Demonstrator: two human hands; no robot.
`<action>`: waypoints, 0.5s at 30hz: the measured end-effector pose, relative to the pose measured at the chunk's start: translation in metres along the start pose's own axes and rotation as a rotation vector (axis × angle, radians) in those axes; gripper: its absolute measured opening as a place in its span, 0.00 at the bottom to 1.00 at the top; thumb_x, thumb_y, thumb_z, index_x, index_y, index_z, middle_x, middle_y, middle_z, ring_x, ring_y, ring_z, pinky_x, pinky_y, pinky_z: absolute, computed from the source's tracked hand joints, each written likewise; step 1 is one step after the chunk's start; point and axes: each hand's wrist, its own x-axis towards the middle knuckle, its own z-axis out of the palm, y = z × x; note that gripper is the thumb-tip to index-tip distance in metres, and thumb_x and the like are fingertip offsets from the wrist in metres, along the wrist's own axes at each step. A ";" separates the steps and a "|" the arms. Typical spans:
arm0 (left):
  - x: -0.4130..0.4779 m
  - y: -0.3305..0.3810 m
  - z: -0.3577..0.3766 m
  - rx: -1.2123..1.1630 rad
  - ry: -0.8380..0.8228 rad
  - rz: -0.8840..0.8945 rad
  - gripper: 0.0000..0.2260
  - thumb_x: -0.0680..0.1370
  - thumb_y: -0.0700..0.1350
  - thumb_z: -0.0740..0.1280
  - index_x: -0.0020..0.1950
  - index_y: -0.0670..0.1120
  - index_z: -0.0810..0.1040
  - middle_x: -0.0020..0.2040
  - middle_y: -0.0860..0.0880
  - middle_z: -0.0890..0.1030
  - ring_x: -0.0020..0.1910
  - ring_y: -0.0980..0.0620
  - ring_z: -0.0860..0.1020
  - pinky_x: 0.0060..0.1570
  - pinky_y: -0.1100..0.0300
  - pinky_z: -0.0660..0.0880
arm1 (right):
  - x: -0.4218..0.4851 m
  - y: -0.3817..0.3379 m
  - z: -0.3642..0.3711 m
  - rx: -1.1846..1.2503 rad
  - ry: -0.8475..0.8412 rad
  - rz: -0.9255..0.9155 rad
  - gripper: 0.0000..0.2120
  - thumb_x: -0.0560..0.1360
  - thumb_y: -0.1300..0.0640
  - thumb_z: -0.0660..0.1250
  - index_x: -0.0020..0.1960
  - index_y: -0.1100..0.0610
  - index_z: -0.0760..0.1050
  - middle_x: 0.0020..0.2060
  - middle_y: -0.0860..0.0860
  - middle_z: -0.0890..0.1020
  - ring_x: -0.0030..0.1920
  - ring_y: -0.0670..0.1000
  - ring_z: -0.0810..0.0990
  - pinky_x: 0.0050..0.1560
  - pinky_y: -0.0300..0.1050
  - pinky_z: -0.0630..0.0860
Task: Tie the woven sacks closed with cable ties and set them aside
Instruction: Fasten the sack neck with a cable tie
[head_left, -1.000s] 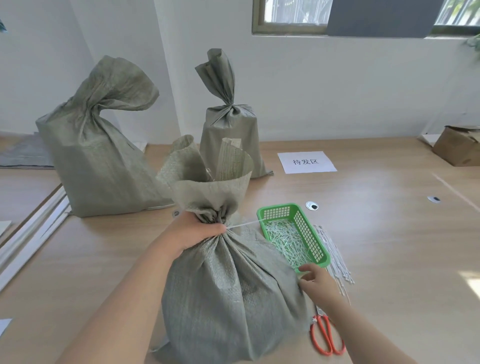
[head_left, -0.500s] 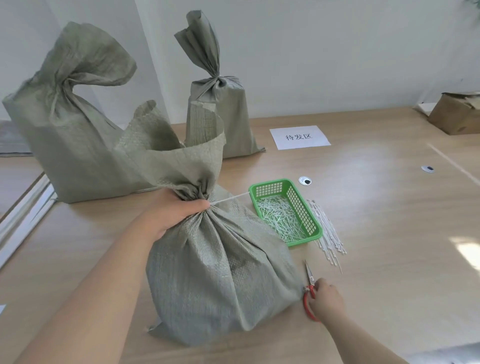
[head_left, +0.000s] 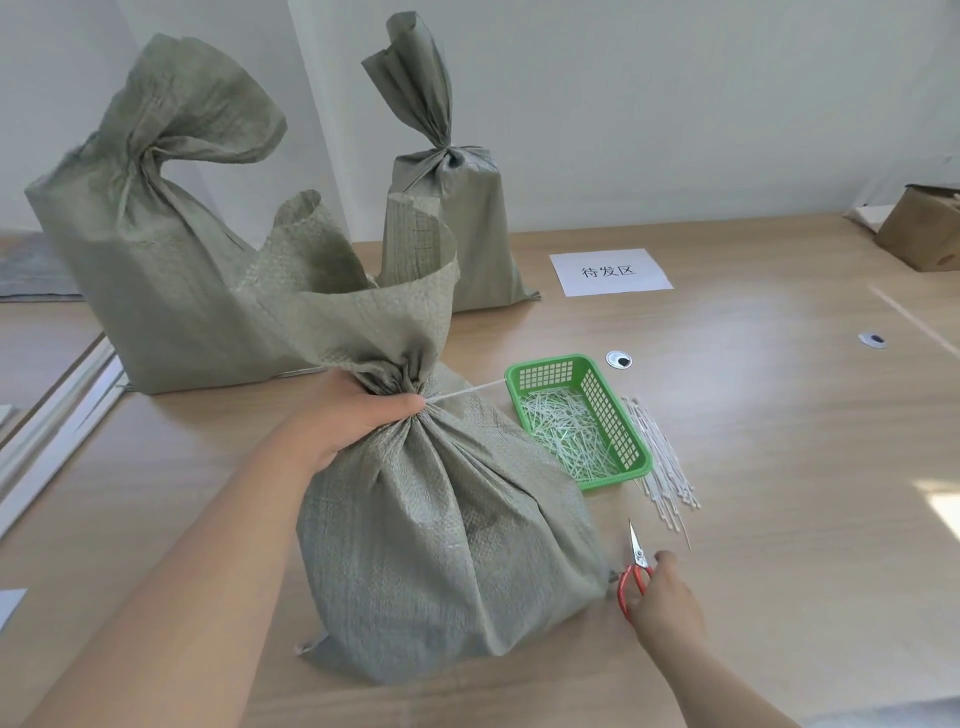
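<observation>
A grey-green woven sack (head_left: 441, 540) stands on the wooden table in front of me, its neck gathered. My left hand (head_left: 353, 415) grips that neck. A white cable tie (head_left: 467, 391) circles the neck, and its long tail sticks out to the right. My right hand (head_left: 662, 597) is closed on the red handles of a pair of scissors (head_left: 635, 564) lying on the table beside the sack's lower right corner, blades pointing away from me. Two more tied sacks stand behind: a large one (head_left: 150, 260) at the left and a narrow one (head_left: 447, 208) by the wall.
A green basket (head_left: 621, 415) of cut tie ends sits right of the sack, with a bundle of white cable ties (head_left: 660, 467) beside it. A paper label (head_left: 610, 271) lies further back. A cardboard box (head_left: 924, 234) sits at the far right.
My right hand moved from the basket's near corner down to the scissors and closed on their handles. My left hand kept its grip on the sack's neck.
</observation>
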 end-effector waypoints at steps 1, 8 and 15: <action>0.000 0.000 0.000 -0.004 -0.002 -0.009 0.10 0.69 0.41 0.79 0.46 0.51 0.85 0.44 0.57 0.87 0.45 0.61 0.84 0.50 0.60 0.77 | -0.002 -0.001 -0.003 0.039 0.028 0.014 0.21 0.76 0.54 0.66 0.66 0.59 0.66 0.54 0.61 0.82 0.55 0.63 0.81 0.47 0.51 0.72; 0.000 0.001 0.000 -0.064 -0.003 -0.034 0.11 0.70 0.38 0.79 0.46 0.51 0.83 0.38 0.61 0.86 0.41 0.65 0.82 0.44 0.65 0.75 | -0.012 -0.033 -0.039 0.245 0.159 0.015 0.14 0.74 0.58 0.68 0.59 0.54 0.75 0.46 0.56 0.84 0.50 0.61 0.82 0.48 0.49 0.74; 0.001 0.000 -0.005 -0.087 -0.008 -0.030 0.12 0.69 0.41 0.79 0.50 0.51 0.84 0.48 0.53 0.87 0.51 0.56 0.84 0.55 0.57 0.78 | -0.018 -0.143 -0.092 0.664 0.012 -0.181 0.16 0.68 0.47 0.78 0.52 0.48 0.78 0.36 0.50 0.82 0.33 0.53 0.79 0.38 0.51 0.78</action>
